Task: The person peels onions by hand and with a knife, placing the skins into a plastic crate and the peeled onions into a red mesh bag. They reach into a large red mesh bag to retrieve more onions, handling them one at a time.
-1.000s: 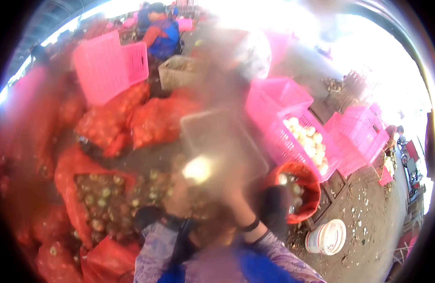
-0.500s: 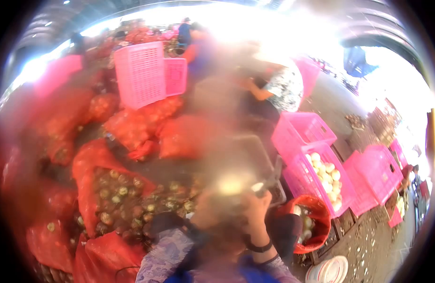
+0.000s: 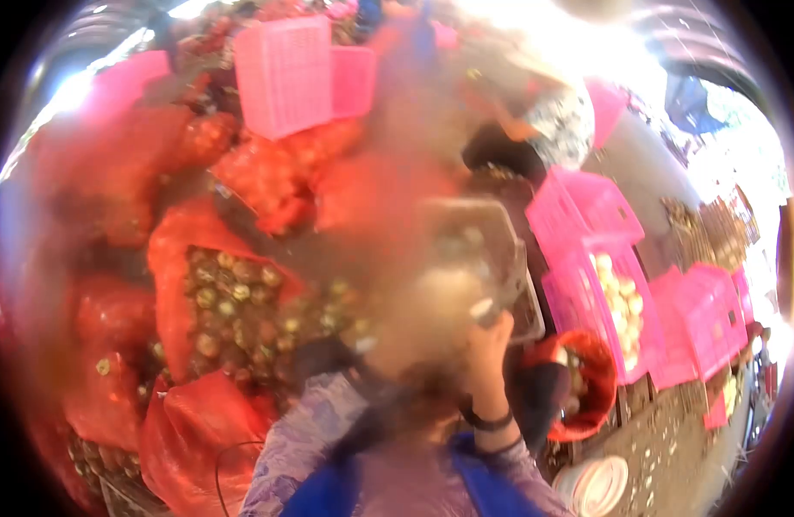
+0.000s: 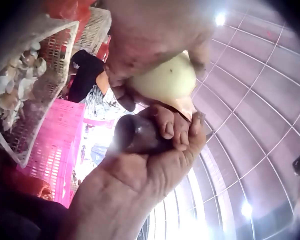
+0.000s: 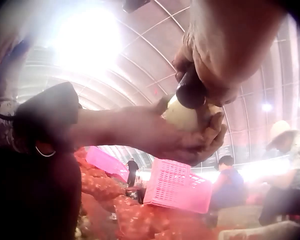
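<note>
In the left wrist view my left hand (image 4: 155,37) cups a pale, mostly peeled onion (image 4: 172,77). A flap of papery skin (image 4: 184,106) hangs from its lower side. Below it, the fingers of my right hand (image 4: 157,167) curl round a dark, rounded handle (image 4: 135,134), and the blade end is hidden. From the right wrist, that handle overlaps the onion, with the left fingers wrapped beneath. Both hands meet before my chest in the head view, where a blurred haze covers the left hand and the onion.
Left of me lies an opened red mesh sack (image 3: 174,284) of unpeeled onions. Ahead, a pale crate (image 4: 65,65) contains loose peels. To my right stand a red-orange tub (image 3: 605,405), a white bucket (image 3: 616,487) and pink crates (image 3: 562,297), one with peeled onions. Another person (image 3: 560,129) sits ahead.
The head view has swung, so the surroundings appear shifted rightward. My hands have drawn in from farther forward to close before my chest, still together at the onion.
</note>
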Action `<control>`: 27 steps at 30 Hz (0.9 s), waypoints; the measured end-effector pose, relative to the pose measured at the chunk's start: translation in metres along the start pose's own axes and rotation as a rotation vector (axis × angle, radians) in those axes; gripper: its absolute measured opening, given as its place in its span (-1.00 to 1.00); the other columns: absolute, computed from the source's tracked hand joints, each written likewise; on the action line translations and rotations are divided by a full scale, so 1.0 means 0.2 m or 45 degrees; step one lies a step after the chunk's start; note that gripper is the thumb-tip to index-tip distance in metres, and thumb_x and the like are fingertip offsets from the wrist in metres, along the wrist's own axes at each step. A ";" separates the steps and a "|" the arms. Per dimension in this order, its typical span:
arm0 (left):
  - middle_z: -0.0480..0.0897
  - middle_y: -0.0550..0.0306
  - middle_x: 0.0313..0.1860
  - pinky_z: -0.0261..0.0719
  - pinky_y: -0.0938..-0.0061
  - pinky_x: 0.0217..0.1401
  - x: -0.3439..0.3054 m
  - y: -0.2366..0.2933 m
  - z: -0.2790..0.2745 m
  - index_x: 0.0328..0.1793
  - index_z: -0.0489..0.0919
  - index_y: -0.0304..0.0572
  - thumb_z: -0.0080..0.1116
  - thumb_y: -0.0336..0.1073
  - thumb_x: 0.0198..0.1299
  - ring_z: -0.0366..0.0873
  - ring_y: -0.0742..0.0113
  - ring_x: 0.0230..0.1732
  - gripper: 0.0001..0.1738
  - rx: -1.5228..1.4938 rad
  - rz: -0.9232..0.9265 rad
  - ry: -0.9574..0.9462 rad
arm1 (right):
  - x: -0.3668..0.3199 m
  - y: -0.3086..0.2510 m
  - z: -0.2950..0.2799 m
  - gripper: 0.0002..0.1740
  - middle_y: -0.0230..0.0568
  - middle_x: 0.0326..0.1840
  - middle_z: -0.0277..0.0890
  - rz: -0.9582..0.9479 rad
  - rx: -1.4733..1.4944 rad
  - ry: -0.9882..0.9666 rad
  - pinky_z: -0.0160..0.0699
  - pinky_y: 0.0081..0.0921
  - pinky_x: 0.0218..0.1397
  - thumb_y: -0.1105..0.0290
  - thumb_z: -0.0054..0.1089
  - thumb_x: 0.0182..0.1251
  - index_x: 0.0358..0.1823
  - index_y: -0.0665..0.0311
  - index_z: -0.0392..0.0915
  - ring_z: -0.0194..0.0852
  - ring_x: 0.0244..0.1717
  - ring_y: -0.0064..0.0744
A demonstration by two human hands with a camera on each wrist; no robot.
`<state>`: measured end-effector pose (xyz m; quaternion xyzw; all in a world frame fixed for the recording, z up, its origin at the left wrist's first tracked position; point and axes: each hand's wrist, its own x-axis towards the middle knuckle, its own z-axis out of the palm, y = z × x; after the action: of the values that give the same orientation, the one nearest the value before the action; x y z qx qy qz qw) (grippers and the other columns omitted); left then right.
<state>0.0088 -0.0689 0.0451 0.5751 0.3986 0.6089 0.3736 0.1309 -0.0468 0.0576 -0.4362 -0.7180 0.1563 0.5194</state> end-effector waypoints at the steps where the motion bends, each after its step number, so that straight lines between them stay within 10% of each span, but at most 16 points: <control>1: 0.61 -0.07 0.28 0.55 0.26 0.38 -0.02 -0.04 0.03 0.41 0.49 -0.19 0.26 -0.03 0.37 0.54 0.12 0.35 -0.40 -0.036 -0.042 -0.026 | -0.01 0.01 -0.01 -0.70 -0.28 -0.27 0.51 0.033 -0.023 -0.006 0.60 -0.27 -0.22 0.42 0.32 0.27 0.00 0.30 0.52 0.56 -0.28 -0.27; 4: 0.58 -0.06 0.35 0.52 0.19 0.46 -0.01 -0.17 0.03 0.46 0.46 -0.19 0.25 0.02 0.37 0.52 0.07 0.39 -0.35 -0.986 -0.330 0.089 | -0.02 0.11 -0.04 -0.80 -0.27 -0.17 0.53 0.513 0.788 -0.242 0.63 -0.34 -0.13 0.27 0.16 0.51 -0.04 0.24 0.53 0.55 -0.16 -0.36; 6: 0.57 -0.05 0.39 0.49 0.13 0.51 0.00 -0.22 0.02 0.49 0.45 -0.19 0.23 0.06 0.38 0.50 0.04 0.42 -0.31 -1.596 -0.495 0.198 | -0.02 0.06 -0.07 -0.63 -0.17 -0.13 0.69 0.695 0.908 -0.263 0.70 -0.33 -0.10 0.32 0.39 0.29 0.05 0.33 0.58 0.72 -0.16 -0.31; 9: 0.56 -0.04 0.41 0.50 -0.01 0.50 0.02 -0.24 0.03 0.50 0.44 -0.20 0.28 0.09 0.34 0.52 -0.02 0.40 -0.26 -1.792 -0.458 0.133 | -0.02 0.00 -0.09 -0.66 -0.18 -0.09 0.68 0.124 0.361 -0.248 0.69 -0.38 -0.06 0.37 0.35 0.34 0.06 0.36 0.56 0.71 -0.09 -0.33; 11: 0.56 -0.05 0.40 0.51 -0.02 0.49 0.02 -0.27 0.04 0.49 0.44 -0.20 0.29 0.11 0.32 0.53 -0.04 0.39 -0.24 -1.762 -0.447 0.161 | -0.10 0.14 -0.07 -0.70 -0.17 -0.06 0.68 0.856 1.709 -0.144 0.67 -0.40 -0.05 0.39 0.31 0.37 0.04 0.39 0.57 0.69 -0.03 -0.35; 15: 0.57 -0.08 0.39 0.52 -0.04 0.47 0.01 -0.28 0.05 0.49 0.44 -0.20 0.33 0.15 0.27 0.54 -0.06 0.36 -0.20 -1.596 -0.386 0.214 | -0.09 0.10 -0.10 -0.57 -0.34 -0.07 0.62 0.487 0.638 -0.285 0.64 -0.50 0.03 -0.02 -0.07 0.67 0.09 0.18 0.57 0.57 -0.10 -0.51; 22: 0.60 -0.05 0.35 0.53 0.00 0.44 0.00 -0.35 0.02 0.45 0.49 -0.19 0.22 0.19 0.33 0.56 -0.05 0.33 -0.25 -1.664 -0.337 0.180 | -0.06 0.19 -0.01 -0.55 -0.33 -0.17 0.66 0.786 1.073 -0.070 0.65 -0.42 -0.04 -0.08 0.11 0.52 -0.04 0.18 0.63 0.63 -0.11 -0.41; 25: 0.60 -0.04 0.36 0.47 0.04 0.50 -0.01 -0.33 0.03 0.44 0.51 -0.18 0.15 0.18 0.36 0.55 -0.01 0.36 -0.28 -0.557 -0.183 0.334 | 0.02 0.17 -0.06 -0.56 -0.32 -0.21 0.68 1.114 1.729 -0.001 0.67 -0.38 -0.07 -0.09 0.22 0.41 -0.09 0.16 0.63 0.67 -0.18 -0.32; 27: 0.60 -0.06 0.37 0.41 0.07 0.55 0.01 -0.42 -0.01 0.45 0.50 -0.18 0.15 0.13 0.36 0.52 0.02 0.39 -0.31 -1.754 -0.270 0.394 | 0.08 0.09 -0.11 -0.57 -0.31 -0.24 0.69 1.314 2.274 -0.115 0.68 -0.36 -0.10 -0.09 0.26 0.37 -0.12 0.15 0.63 0.68 -0.22 -0.28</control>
<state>0.0059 -0.0330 -0.0306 0.0735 0.0255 0.7572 0.6485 0.1573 -0.0283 0.0641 -0.1402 -0.0844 0.8527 0.4961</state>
